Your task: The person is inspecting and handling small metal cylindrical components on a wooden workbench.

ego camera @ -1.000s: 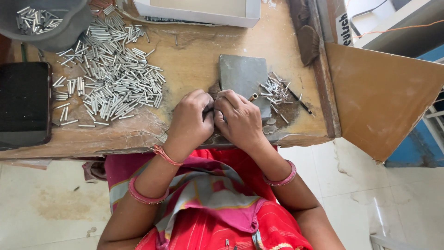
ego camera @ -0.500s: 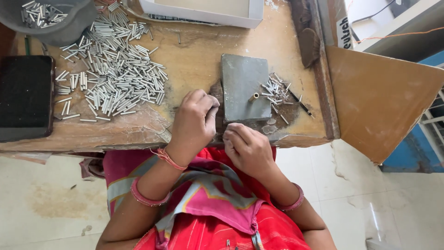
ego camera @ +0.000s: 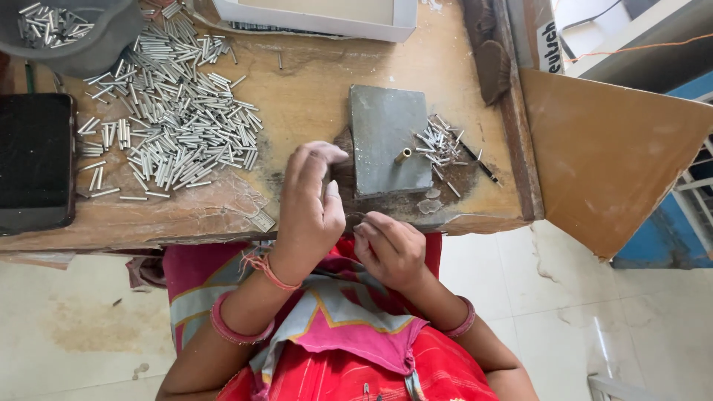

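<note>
You sat at one worn wooden workbench [ego camera: 312, 82] above a pale tiled floor [ego camera: 594, 312]. On it lay one black tray [ego camera: 33, 160], one white box [ego camera: 319, 15], one grey bowl [ego camera: 89, 44] and one grey metal block [ego camera: 386, 141] carrying a single brass peg [ego camera: 402, 155]. Two heaps of silver tubes, too many to count, lay there: a large one [ego camera: 171, 126] and a small one [ego camera: 440, 145]. Your left hand [ego camera: 310, 204] rested loosely curled beside the block; your right hand [ego camera: 390, 249] was pinched shut at the bench edge, contents hidden.
</note>
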